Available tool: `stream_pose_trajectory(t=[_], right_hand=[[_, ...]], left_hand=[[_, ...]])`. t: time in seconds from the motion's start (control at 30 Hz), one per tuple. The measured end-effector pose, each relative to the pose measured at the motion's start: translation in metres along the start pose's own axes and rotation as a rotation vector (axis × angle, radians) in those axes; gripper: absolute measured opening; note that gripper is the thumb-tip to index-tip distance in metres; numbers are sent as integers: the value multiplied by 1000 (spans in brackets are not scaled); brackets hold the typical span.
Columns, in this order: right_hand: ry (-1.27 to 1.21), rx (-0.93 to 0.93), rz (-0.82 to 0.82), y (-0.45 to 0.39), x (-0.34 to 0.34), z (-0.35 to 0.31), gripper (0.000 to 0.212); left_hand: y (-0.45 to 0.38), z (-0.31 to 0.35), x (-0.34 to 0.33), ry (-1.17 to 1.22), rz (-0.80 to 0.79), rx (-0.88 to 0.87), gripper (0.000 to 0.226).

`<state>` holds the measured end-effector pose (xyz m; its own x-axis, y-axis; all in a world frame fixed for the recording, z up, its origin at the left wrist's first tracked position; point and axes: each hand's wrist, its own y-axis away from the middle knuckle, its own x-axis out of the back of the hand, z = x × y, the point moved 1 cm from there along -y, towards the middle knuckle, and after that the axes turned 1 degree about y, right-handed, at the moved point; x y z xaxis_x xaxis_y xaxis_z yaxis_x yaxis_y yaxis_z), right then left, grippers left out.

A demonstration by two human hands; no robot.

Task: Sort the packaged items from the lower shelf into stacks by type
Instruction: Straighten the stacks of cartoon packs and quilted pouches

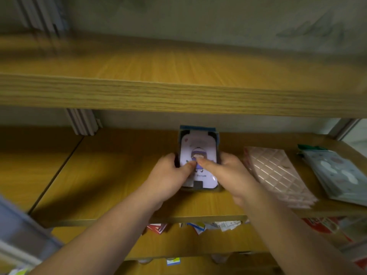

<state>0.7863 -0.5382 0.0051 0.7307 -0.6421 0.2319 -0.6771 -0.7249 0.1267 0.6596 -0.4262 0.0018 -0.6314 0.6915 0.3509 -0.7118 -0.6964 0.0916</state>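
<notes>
A stack of dark-edged packages (198, 143), the top one lilac with a purple cartoon figure, lies flat on the middle wooden shelf (111, 175). My left hand (172, 175) grips its left side and my right hand (224, 173) its right side, both thumbs pressing on the top card. To the right lies a stack of pink quilted-pattern packets (278, 173). Further right sits a stack of pale green packets (337, 175) with round white shapes.
The upper wooden shelf (178, 92) overhangs the work area. Grey upright panels (83, 122) stand at the back left. Below the middle shelf, red, white and blue packets (198, 227) lie on the lower shelf. A grey-blue bin edge (19, 235) sits at lower left.
</notes>
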Motion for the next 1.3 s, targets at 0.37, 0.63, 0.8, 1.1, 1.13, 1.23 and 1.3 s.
stream_pose_trajectory(t=[0.37,0.63,0.8,1.1,1.13,1.23,1.3], right_hand=[[531,-92,-37,-11,21,-15,75],[690,40,253,23,150,-4,65],[669,-135,185,31,193,33,72],[637,-33,16,23,215,57,56],[605,-23,-5,23,216,57,54],[532,-18,-55,19,217,59,55],[408,-41,-65,15,221,63,39]], left_hand=[[-7,9,-5,-390,239,-81,47],[23,55,-96,-611,239,-413,72],[21,55,-168,-603,-106,-129,79],[22,73,-211,282,14,206,46],[17,73,-210,386,55,277,53],[6,81,-198,529,134,441,45],[0,89,-194,557,90,510,34]])
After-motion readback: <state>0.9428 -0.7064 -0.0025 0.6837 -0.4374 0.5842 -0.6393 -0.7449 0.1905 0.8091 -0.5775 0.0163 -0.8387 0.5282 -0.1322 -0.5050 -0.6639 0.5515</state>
